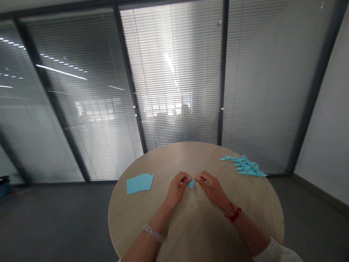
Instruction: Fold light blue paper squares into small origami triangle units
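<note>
A small piece of folded blue paper (191,183) is pinched between the thumb and fingers of my left hand (178,187), above the middle of the round table (191,233). My right hand (211,185) is just to the right of the paper, its thumb and fingertips pressed together. Whether those fingertips grip an edge of the paper is too small to make out. My fingers hide part of the folds.
Several flat blue paper sheets (139,183) lie overlapping on the table's left side. At the back right is a cluster of several folded blue paper cranes (247,166). Glass panels with blinds (174,80) stand behind the table.
</note>
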The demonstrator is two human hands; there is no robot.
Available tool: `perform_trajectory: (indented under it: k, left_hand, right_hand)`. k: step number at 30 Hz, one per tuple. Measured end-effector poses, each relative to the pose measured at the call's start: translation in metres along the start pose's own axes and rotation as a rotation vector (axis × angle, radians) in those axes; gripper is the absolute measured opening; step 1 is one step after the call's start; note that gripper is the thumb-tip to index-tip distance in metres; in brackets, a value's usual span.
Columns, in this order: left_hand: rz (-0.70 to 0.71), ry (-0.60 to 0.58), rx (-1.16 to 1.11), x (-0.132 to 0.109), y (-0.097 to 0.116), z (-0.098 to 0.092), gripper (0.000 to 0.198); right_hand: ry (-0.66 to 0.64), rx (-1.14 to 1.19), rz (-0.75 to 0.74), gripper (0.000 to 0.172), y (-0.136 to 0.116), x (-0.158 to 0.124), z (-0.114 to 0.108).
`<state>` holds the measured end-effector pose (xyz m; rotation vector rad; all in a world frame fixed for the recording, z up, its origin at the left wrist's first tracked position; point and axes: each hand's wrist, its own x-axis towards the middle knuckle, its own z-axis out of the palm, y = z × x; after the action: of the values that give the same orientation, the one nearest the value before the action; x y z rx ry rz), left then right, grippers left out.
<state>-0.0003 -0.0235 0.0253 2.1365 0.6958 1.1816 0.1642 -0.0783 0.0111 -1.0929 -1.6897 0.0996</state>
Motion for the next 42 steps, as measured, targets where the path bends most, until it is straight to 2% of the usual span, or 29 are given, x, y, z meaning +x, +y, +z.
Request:
perform_trajectory:
  k: [6,9,20,25,42]
  left_hand:
    - [0.090,-0.009,0.053,-0.001,0.008,-0.003,0.025]
    - [0.120,-0.028,0.061,-0.001,0.008,-0.004,0.024]
    - [0.222,-0.027,0.172,0.001,0.000,-0.011,0.023]
    - [0.238,-0.009,0.187,0.002,0.005,-0.014,0.024]
    - [0.231,-0.052,0.232,-0.001,0.015,-0.010,0.022]
  right_hand:
    - [-0.149,0.080,-0.022,0.021,0.001,-0.002,0.004]
    - [-0.175,0.083,-0.023,0.021,0.003,-0.002,0.004]
    - [-0.126,0.101,-0.053,0.018,0.000,0.000,-0.003]
    - [-0.100,0.095,-0.071,0.017,-0.003,0.001,-0.005]
    - [-0.095,0.080,-0.109,0.016,-0.009,0.003,-0.011]
